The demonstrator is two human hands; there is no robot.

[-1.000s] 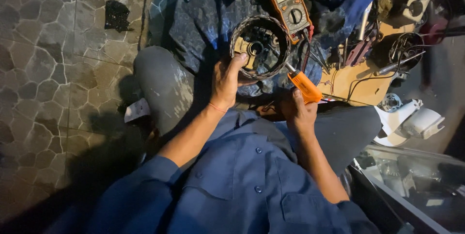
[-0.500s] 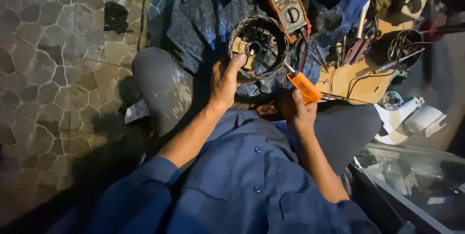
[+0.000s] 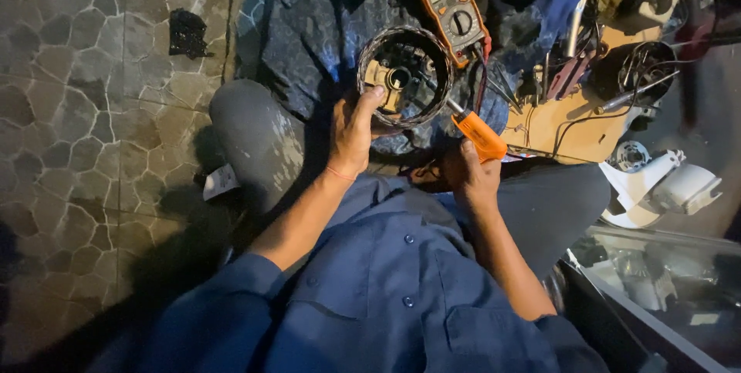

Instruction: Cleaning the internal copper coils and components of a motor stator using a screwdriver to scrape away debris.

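A round dark motor housing [image 3: 404, 74] with windings lies on a blue cloth in front of my knees. My left hand [image 3: 353, 132] grips its near rim, thumb on the edge. My right hand [image 3: 468, 176] holds an orange-handled screwdriver [image 3: 477, 134], whose thin shaft points up-left into the housing. Just beyond the housing lies an orange multimeter [image 3: 452, 7] with its leads running down the right side.
A cardboard piece [image 3: 575, 128] with wires, pliers and another round coil part [image 3: 644, 64] lies to the right. White plastic fan parts [image 3: 664, 188] sit at the far right. Stone-patterned floor [image 3: 85, 111] spreads to the left, with a small black scrap [image 3: 187, 32].
Both hands keep their grips. The view has shifted slightly, and the screwdriver tip sits a little deeper inside the housing.
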